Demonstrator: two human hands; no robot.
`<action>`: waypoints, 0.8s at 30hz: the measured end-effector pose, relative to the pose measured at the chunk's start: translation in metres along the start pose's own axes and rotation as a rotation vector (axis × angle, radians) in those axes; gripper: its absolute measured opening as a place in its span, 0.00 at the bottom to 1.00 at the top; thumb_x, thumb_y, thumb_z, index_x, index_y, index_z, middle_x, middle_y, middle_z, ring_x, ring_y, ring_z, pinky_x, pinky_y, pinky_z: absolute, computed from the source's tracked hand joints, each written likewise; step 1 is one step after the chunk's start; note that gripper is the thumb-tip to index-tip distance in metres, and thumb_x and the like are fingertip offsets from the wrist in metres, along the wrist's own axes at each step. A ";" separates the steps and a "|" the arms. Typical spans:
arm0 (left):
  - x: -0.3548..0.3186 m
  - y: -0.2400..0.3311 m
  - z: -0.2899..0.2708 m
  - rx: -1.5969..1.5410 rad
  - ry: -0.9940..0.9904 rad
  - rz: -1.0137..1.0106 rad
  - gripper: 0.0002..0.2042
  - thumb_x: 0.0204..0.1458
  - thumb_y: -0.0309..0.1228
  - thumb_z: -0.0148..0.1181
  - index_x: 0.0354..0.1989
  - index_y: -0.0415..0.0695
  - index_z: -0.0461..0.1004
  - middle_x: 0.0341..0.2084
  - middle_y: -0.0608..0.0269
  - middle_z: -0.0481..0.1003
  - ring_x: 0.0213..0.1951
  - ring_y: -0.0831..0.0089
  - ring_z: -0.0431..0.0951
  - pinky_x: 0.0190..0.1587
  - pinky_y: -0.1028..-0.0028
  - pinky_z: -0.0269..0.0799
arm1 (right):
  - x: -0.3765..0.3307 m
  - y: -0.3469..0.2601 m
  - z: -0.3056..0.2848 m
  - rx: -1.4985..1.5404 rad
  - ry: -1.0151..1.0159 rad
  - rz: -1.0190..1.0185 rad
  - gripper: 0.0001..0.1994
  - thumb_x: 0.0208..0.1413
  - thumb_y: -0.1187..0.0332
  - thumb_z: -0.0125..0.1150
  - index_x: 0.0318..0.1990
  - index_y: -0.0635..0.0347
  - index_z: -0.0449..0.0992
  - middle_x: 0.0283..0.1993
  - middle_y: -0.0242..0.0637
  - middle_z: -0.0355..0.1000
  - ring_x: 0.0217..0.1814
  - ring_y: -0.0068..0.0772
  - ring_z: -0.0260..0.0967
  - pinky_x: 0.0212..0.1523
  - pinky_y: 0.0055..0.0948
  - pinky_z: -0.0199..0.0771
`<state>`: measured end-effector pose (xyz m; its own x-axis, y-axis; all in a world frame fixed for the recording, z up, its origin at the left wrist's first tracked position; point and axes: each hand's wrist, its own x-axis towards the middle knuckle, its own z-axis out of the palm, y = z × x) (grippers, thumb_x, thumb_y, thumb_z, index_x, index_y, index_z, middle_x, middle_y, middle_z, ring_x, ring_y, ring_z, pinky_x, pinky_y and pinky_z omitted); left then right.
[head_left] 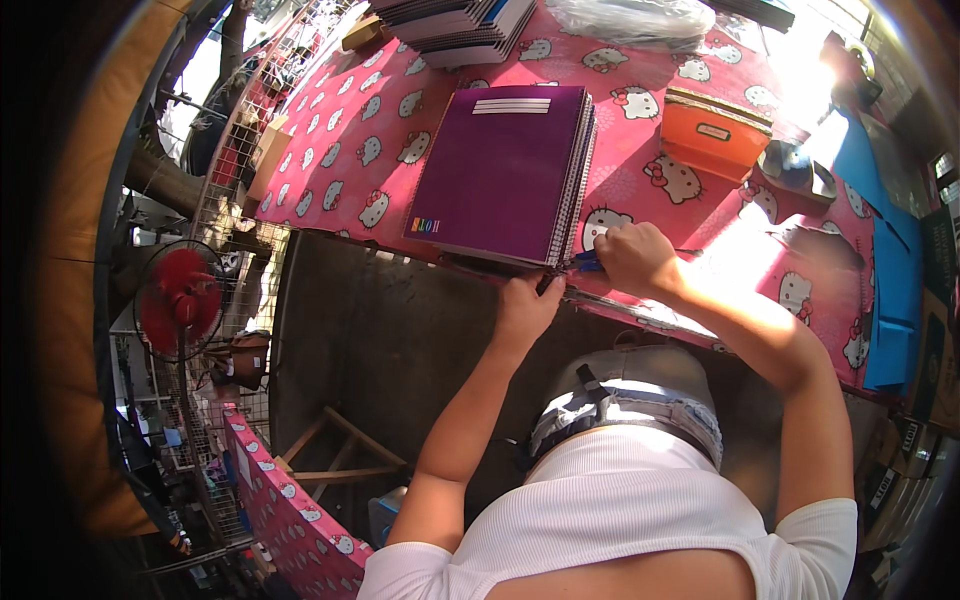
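Note:
A stack of purple spiral notebooks [500, 170] lies near the table's front edge, the coil bindings along its right side. My left hand [527, 310] is closed at the stack's lower right corner, thumb and fingers pinching the end of the binding over the table edge. Just to the right, my right hand [637, 260] is closed around blue-handled pliers [586, 262]. The tool's tip points left at the bottom end of the coil, close to my left fingertips. Exactly what the jaws touch is too small to make out.
An orange box [715, 140] and a tape roll [797, 168] sit to the right on the pink patterned tablecloth [330, 170]. Farther back are more stacked notebooks [465, 35] and clear plastic [635, 22]. Blue sheets [893, 300] hang at the right; a red fan [180, 300] stands left.

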<state>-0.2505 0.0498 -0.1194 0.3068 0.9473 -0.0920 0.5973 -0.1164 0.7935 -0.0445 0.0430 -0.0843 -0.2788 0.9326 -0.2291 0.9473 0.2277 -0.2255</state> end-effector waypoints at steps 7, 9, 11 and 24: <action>-0.006 0.006 -0.002 -0.200 -0.030 -0.165 0.11 0.53 0.34 0.61 0.37 0.39 0.76 0.23 0.67 0.75 0.21 0.80 0.72 0.24 0.77 0.69 | -0.017 0.009 0.018 -0.198 0.280 -0.018 0.29 0.46 0.41 0.60 0.40 0.60 0.75 0.41 0.38 0.71 0.48 0.38 0.67 0.53 0.52 0.63; -0.006 0.000 0.001 -0.066 0.002 -0.064 0.12 0.51 0.35 0.63 0.37 0.39 0.76 0.23 0.65 0.75 0.22 0.76 0.73 0.27 0.75 0.70 | -0.015 0.005 0.017 -0.294 0.419 -0.054 0.30 0.46 0.40 0.60 0.43 0.61 0.74 0.43 0.39 0.70 0.50 0.38 0.66 0.53 0.52 0.62; -0.005 0.005 0.003 -0.007 0.021 -0.047 0.14 0.49 0.37 0.64 0.39 0.40 0.76 0.25 0.58 0.77 0.27 0.66 0.77 0.33 0.71 0.72 | -0.012 0.003 0.020 -0.312 0.453 -0.088 0.31 0.46 0.40 0.59 0.45 0.61 0.73 0.43 0.39 0.70 0.49 0.39 0.66 0.52 0.51 0.63; -0.009 -0.020 0.006 -0.011 0.132 -0.015 0.10 0.49 0.32 0.64 0.38 0.41 0.78 0.21 0.68 0.76 0.21 0.83 0.73 0.23 0.79 0.68 | -0.011 -0.013 -0.016 0.149 -0.201 0.147 0.29 0.46 0.37 0.57 0.33 0.59 0.76 0.35 0.36 0.72 0.46 0.36 0.68 0.49 0.37 0.66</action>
<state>-0.2607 0.0415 -0.1383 0.1972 0.9801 -0.0246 0.5929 -0.0992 0.7992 -0.0506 0.0342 -0.0633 -0.1804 0.8749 -0.4494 0.9503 0.0372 -0.3091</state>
